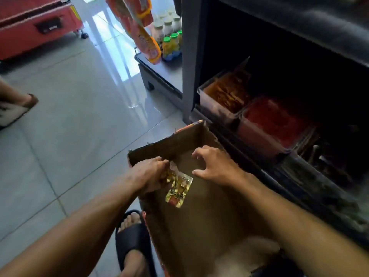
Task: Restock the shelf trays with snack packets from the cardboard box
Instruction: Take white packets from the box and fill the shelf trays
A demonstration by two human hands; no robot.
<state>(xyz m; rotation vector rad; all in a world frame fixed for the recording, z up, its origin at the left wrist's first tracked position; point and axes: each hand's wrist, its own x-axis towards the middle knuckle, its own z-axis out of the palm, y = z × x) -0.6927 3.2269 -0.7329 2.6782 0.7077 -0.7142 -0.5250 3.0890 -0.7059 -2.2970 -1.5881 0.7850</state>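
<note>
An open cardboard box (199, 216) stands on the floor against the dark shelf unit. My left hand (148, 174) grips a bunch of shiny yellow snack packets (178, 189) at the box's left wall; one packet hangs down from the grip. My right hand (214, 165) hovers over the box's far end, fingers spread and slightly curled, holding nothing. On the lowest shelf sit two clear trays: one with orange-brown packets (225, 94), and to its right one with red packets (273, 120).
My foot in a black slipper (131, 240) is left of the box. Another person's foot (18, 108) is at the left edge. Bottles (170, 35) and hanging orange packets (143, 33) stand at the back. A red cart (38, 25) is far left.
</note>
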